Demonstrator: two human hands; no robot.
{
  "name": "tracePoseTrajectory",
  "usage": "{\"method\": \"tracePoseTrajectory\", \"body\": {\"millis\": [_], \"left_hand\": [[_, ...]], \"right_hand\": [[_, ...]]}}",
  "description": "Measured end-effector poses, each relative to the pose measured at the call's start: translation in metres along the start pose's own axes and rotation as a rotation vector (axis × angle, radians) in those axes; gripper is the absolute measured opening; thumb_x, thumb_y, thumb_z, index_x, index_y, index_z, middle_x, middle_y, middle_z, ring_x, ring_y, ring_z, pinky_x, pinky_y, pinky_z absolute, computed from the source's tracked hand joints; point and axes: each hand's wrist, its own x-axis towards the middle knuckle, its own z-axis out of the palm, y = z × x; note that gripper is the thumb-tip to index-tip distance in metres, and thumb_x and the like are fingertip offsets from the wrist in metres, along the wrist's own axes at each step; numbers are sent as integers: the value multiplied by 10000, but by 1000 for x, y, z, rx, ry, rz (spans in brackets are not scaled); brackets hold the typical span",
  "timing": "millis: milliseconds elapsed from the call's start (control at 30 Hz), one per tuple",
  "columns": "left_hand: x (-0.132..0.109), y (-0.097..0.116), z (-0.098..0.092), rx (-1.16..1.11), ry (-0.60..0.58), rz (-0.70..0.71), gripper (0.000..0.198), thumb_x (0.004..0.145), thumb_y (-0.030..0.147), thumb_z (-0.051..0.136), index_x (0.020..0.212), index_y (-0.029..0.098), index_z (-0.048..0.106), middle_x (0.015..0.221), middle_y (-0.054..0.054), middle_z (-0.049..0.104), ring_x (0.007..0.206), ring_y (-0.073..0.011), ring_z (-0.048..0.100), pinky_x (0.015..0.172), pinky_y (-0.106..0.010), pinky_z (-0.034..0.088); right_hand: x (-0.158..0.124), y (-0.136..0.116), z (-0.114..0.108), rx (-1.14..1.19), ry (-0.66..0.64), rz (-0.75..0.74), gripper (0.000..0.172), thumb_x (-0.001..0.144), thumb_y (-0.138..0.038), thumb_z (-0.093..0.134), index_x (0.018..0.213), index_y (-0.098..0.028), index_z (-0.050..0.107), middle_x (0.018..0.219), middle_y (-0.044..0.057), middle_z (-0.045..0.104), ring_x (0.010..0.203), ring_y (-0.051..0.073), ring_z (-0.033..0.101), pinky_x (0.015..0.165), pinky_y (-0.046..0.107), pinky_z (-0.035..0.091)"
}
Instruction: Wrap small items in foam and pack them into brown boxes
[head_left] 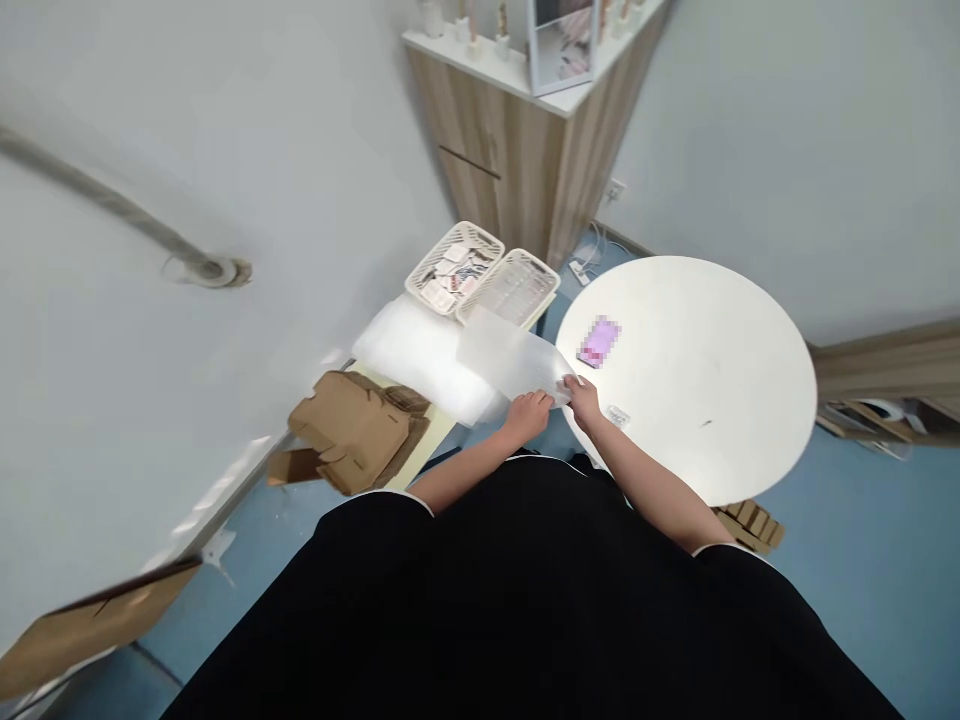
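Head view: translucent plastic bag point(510, 355)

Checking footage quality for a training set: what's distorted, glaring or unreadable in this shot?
Head view: wide-angle distortion bows the walls and wooden cabinet; the clear plastic bag and white foam sheet wash out in glare; the pink object is pixelated beyond recognition.

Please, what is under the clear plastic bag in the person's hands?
Under the bag lie a white padded sheet and the corner of a white basket; the parts beneath the bag are covered and cannot be seen.
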Motion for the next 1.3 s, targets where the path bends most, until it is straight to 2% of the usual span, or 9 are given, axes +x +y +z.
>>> {"method": "tracePoseTrajectory", "body": {"millis": [133, 267, 433, 600, 733, 933, 1033, 1133, 1300], "left_hand": [[54, 68, 22, 78, -48, 184, 298, 1009, 120, 437, 1105, 202, 707, 1108, -115, 683, 1017, -253, 641, 853, -380, 454], [115, 135, 42, 121, -91, 394, 328, 987, 68, 429, 1126, 202, 695, 1244, -131, 666, 1177, -273, 597, 983, -425, 417], [161, 184, 64, 113, -275, 389, 329, 931, 32, 491, 1122, 211, 691, 1234, -141, 668, 1246, -284, 560, 1113, -451, 331], [165, 191, 84, 114, -420, 222, 336, 927, 48, 492, 1143, 216, 686, 1265, -132, 656, 1277, -271, 543, 1104, -425, 356], [157, 179, 100, 64, -435, 21, 397, 926, 100, 515, 1280, 232, 637, 1512, -130, 533, 1429, -282, 433, 1135, -449, 363], [136, 180, 122, -100, -448, -448, 943, 874, 432, 682, 1647, 265, 169, 1725, -171, 180, 1536, -359, 287, 1115, -483, 410], [131, 189, 132, -101, -414, -420, 999, 869, 421, 670, 1664, 254, 88, 1709, -187, 196, 1512, -375, 309, 1140, -489, 380], [133, 184, 132, -98, -381, -383, 949, 863, 306, 629, 1662, 273, 117, 1658, -177, 298, 1434, -362, 410, 1116, -467, 396], [145, 153, 107, -96, -327, -527, 998, 803, 273, 655, 1653, 257, 132, 1610, -192, 358, 1390, -378, 451, 1080, -484, 422]], "right_hand": [[2, -9, -111, 278, 247, 65, 260, 800, -410, 696, 995, -242, 656, 988, 50, 758, 831, 207, 722, 596, 278, 543], [-1, 3, -209, 425, 446, 236, 167, 858, -321, 623, 1007, -253, 652, 989, 36, 726, 748, 159, 684, 650, 304, 609], [-2, 29, -275, 387, 492, 423, 157, 866, -260, 663, 1021, -253, 640, 1023, 51, 688, 772, 153, 684, 674, 298, 622], [6, 43, -294, 291, 400, 490, 151, 899, -299, 671, 1034, -248, 628, 1062, 81, 699, 791, 167, 683, 647, 293, 612], [5, 54, -298, 285, 341, 587, 131, 910, -275, 660, 1024, -222, 626, 973, 82, 715, 697, 146, 643, 627, 294, 600], [-4, 66, -295, 306, 429, 627, 126, 938, -272, 600, 1052, -221, 616, 944, 71, 708, 675, 135, 632, 632, 281, 601], [-4, 71, -293, 310, 510, 604, 155, 935, -298, 600, 1080, -242, 609, 958, 63, 709, 703, 141, 656, 662, 294, 613], [-4, 76, -293, 208, 477, 614, 186, 904, -303, 636, 1079, -247, 606, 948, 62, 709, 687, 154, 655, 652, 327, 615], [-5, 83, -304, 15, 470, 555, 140, 856, -292, 680, 969, -222, 636, 896, 54, 691, 642, 148, 600, 566, 286, 547]]}}
